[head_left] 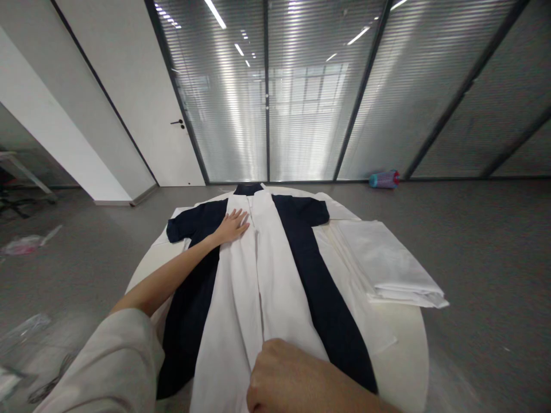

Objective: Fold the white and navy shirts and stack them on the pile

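Note:
A long short-sleeved garment point(282, 269), white down the front with navy sides, sleeves and collar, lies spread on a round pale table point(407, 344). A seam or opening runs down the middle of its white part. My left hand point(233, 226) rests flat on the white upper front, fingers stretched out, near the left navy sleeve. Close to me, my right hand point(284, 376) is closed over the lower white front beside the middle line. Its fingers curl under and seem to grip the fabric; the fingertips are hidden.
A folded white cloth point(383, 258) lies on the table's right side and overhangs its edge. More white fabric is under the garment. On the floor are clear plastic wrapping point(26, 332) at left and a blue and red cylindrical object point(384, 179) by the glass wall.

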{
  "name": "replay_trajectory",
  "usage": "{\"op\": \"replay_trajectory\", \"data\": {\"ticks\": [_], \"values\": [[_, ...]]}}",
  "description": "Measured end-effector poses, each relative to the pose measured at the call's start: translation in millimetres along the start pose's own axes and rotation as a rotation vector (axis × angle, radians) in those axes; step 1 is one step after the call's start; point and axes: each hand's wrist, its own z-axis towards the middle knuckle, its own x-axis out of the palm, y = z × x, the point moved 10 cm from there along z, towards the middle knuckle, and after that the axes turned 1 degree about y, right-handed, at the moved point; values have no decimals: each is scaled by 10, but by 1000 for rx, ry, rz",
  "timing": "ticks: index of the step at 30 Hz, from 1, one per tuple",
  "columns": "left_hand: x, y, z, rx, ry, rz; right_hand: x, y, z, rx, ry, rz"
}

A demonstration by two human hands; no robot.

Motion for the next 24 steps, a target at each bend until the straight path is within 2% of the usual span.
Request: {"op": "replay_trajectory", "data": {"ticks": [3, 7, 12, 16, 18, 20, 22, 24], "values": [[57, -257, -540, 93, 10, 1, 29, -26, 22, 19, 27, 12], [125, -711, -1331, 200, 105, 35, 33, -76, 48, 88, 110, 79], [48, -1270, -2214, 313, 202, 25, -33, -110, 34, 138, 126, 181], [-35, -1632, -2835, 406, 164, 10, -82, -123, 5, 112, 113, 273], [-76, -1775, -3080, 451, 101, 2, -155, -142, 31, 94, 63, 365], [-89, -1861, -3245, 473, 52, -7, -293, -230, 111, 115, -54, 483], [-73, -1892, -3324, 471, 32, -10, -463, -398, 244, 172, -221, 555], [-57, -1885, -3338, 454, 19, -8, -574, -580, 446, 223, -336, 493]]}}
